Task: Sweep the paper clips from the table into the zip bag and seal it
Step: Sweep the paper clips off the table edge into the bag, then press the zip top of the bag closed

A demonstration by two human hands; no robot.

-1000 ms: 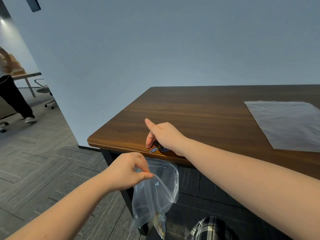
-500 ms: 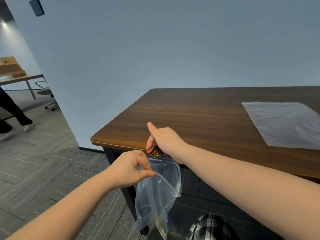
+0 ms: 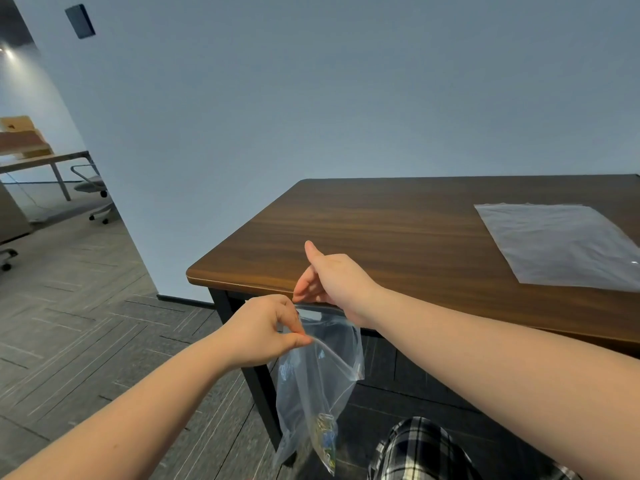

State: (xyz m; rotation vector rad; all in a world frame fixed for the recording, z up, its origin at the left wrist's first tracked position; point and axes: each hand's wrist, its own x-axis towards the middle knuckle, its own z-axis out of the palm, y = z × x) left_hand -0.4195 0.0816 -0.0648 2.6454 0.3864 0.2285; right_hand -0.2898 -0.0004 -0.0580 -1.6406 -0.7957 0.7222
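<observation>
The left hand [image 3: 266, 329] pinched the near lip of the zip bag [image 3: 317, 386] between thumb and forefinger, and it held the mouth open just below the front edge of the table [image 3: 398, 237], near its left front corner. The bag hung down freely in front of the dark table leg [image 3: 256, 382]. A small heap of paper clips [image 3: 325, 438] lay already at the bottom of the bag — some looked blue and some yellow, but they were too blurred to count.

The right hand [image 3: 332, 278] rested at the front edge of the table, directly above the open mouth of the bag. Its thumb pointed up and away, and its fingers were curled downward over the edge; I could not tell whether anything was under them. The hand held nothing that I could see.

A second clear plastic bag [image 3: 561, 244] lay flat on the table near its right edge, well apart from both hands. A checked trouser leg [image 3: 419, 448] showed under the right forearm — at the bottom of the view.
</observation>
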